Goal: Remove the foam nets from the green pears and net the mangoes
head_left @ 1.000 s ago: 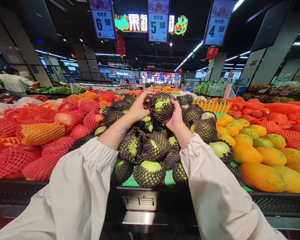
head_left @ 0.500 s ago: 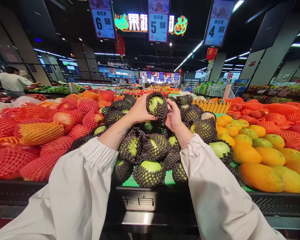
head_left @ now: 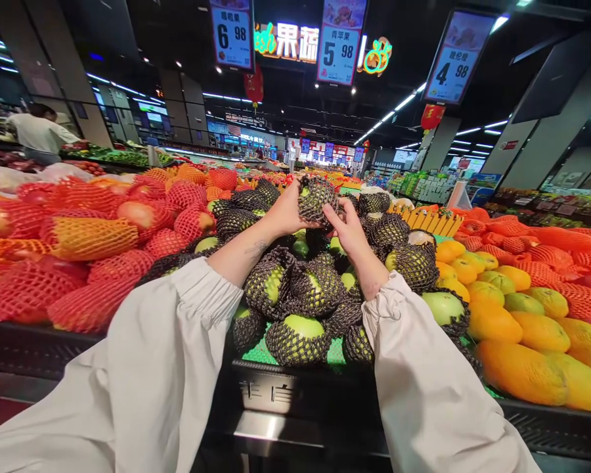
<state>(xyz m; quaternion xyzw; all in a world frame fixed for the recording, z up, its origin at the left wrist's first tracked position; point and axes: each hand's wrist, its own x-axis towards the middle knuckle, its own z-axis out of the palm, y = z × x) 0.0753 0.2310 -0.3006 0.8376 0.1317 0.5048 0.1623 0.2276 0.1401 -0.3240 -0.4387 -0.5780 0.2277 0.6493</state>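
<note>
A green apple [head_left: 317,200] in a black foam net is held up above the pile. Wrapped round its left side is my left hand [head_left: 284,211], closed on it. The thumb and fingers of my right hand [head_left: 349,228] press on the net at the apple's lower right. The net covers most of the side facing me. Below my hands lie several more netted green apples [head_left: 298,338], stacked on a green mat [head_left: 260,353].
Red-netted fruit [head_left: 32,289] fills the display at the left. Orange fruit [head_left: 522,361] is piled at the right. A black ledge [head_left: 305,387] runs along the front. Price signs [head_left: 341,43] hang overhead. A person in a white top [head_left: 42,135] stands far left.
The apple has turned so that netting now covers more of the side facing me. My right thumb and fingers have moved onto its lower right. The view has shifted slightly left.
</note>
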